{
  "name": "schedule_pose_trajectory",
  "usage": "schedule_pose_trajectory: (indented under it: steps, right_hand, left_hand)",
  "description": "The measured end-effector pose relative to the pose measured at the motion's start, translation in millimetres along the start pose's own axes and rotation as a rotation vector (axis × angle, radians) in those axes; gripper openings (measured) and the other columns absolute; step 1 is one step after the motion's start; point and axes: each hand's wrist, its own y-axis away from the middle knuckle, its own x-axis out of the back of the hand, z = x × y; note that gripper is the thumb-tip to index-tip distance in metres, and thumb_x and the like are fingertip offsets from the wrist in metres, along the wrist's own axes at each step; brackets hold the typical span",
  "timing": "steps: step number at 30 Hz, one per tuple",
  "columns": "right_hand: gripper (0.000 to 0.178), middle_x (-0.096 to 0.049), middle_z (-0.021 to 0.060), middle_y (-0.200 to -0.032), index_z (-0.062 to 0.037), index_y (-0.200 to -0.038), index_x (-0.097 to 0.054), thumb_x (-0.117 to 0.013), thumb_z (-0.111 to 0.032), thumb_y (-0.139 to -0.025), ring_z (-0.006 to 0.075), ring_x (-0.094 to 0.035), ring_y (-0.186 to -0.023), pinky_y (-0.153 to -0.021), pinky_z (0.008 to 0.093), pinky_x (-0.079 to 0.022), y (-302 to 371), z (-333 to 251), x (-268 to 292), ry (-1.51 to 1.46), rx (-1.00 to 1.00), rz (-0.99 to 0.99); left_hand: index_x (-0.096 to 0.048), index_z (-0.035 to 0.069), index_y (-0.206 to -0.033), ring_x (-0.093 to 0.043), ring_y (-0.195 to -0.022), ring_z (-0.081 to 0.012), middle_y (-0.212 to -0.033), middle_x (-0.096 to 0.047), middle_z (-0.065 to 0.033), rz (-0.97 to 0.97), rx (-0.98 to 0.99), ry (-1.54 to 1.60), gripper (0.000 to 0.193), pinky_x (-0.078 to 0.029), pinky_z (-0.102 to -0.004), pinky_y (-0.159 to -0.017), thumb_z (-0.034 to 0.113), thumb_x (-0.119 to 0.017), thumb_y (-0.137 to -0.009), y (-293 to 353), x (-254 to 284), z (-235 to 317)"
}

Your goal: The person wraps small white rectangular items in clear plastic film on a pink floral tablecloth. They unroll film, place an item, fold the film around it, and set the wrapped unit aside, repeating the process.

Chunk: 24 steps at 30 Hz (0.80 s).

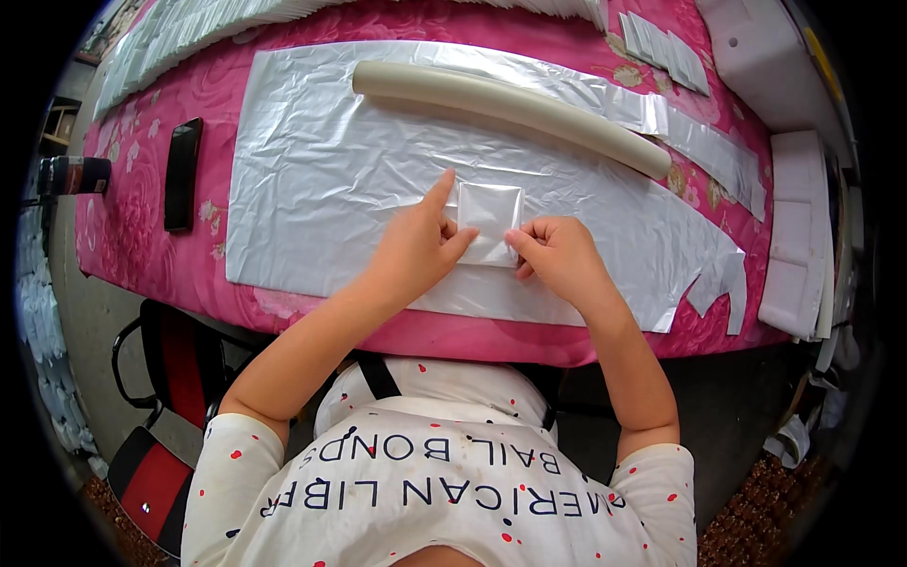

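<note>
A small square packet of folded, shiny clear-white film lies on a large silvery plastic sheet. At the packet's right edge, my right hand is closed in a pinch, thumb and forefinger on the film. To the left, my left hand has its forefinger stretched out forward and its thumb tip at the packet's left edge. Its other fingers are curled under and partly hidden. Beyond both hands, a long beige cardboard tube rests across the sheet.
A pink flowered cloth covers the table. A black phone and a dark cylindrical object lie at left. White stacks line the far edge, with smaller ones farther right. White foam blocks stand at right; cut film strips lie nearby.
</note>
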Motion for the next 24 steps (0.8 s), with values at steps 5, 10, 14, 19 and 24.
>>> schedule_pose_trajectory:
  steps: [5, 10, 14, 19, 24]
  right_hand:
    - [0.024, -0.061, 0.0054, -0.066, 0.004, -0.077, -0.063, -0.06, -0.018, -0.085, 0.0105, -0.06, -0.055, -0.051, 0.0235, -0.046, -6, 3, 0, 0.001, -0.043, -0.003]
    - [0.025, -0.064, 0.009, -0.063, 0.004, -0.075, -0.064, -0.059, -0.019, -0.082, 0.0139, -0.063, -0.055, -0.052, 0.0272, -0.047, -7, 7, -3, -0.012, -0.006, 0.019]
    - [0.022, -0.063, 0.0101, -0.062, 0.0035, -0.072, -0.063, -0.061, -0.018, -0.079, 0.015, -0.062, -0.054, -0.052, 0.0274, -0.047, -1, 1, -6, -0.033, -0.031, 0.066]
    - [0.022, -0.062, 0.0106, -0.065, 0.0007, -0.078, -0.062, -0.069, -0.018, -0.07, 0.0243, -0.061, -0.06, -0.057, 0.0331, -0.048, 18, -2, -9, 0.487, 0.137, 0.199]
    - [0.032, -0.063, 0.0115, -0.085, -0.0021, -0.093, -0.061, -0.071, -0.022, -0.07, 0.0282, -0.06, -0.078, -0.07, 0.0384, -0.048, 27, -8, 3, 0.799, 0.314, 0.265]
  left_hand:
    - [-0.03, -0.006, -0.135, -0.058, -0.084, -0.0266, -0.105, -0.057, -0.0174, 0.146, -0.266, -0.276, 0.066, -0.047, -0.0338, -0.074, 0.011, -0.062, -0.08, 0, -2, 0]
    - [-0.021, -0.007, -0.138, -0.022, -0.135, -0.035, -0.142, -0.027, -0.0232, 0.017, -0.614, -0.592, 0.079, -0.018, -0.0449, -0.109, 0.031, -0.06, -0.08, 4, -21, -4]
    - [-0.017, -0.008, -0.139, -0.013, -0.138, -0.0334, -0.146, -0.017, -0.0231, 0.006, -0.528, -0.629, 0.092, -0.008, -0.0463, -0.111, 0.05, -0.055, -0.079, 4, -37, -14]
    - [-0.015, -0.01, -0.139, -0.008, -0.139, -0.0339, -0.147, -0.014, -0.0244, -0.004, -0.533, -0.699, 0.103, -0.005, -0.0467, -0.111, 0.061, -0.054, -0.074, 1, -39, -16]
    - [-0.012, -0.004, -0.141, -0.007, -0.138, -0.0364, -0.147, -0.01, -0.0262, 0.097, -0.571, -0.494, 0.096, -0.006, -0.0463, -0.11, 0.051, -0.057, -0.078, 12, -28, -24]
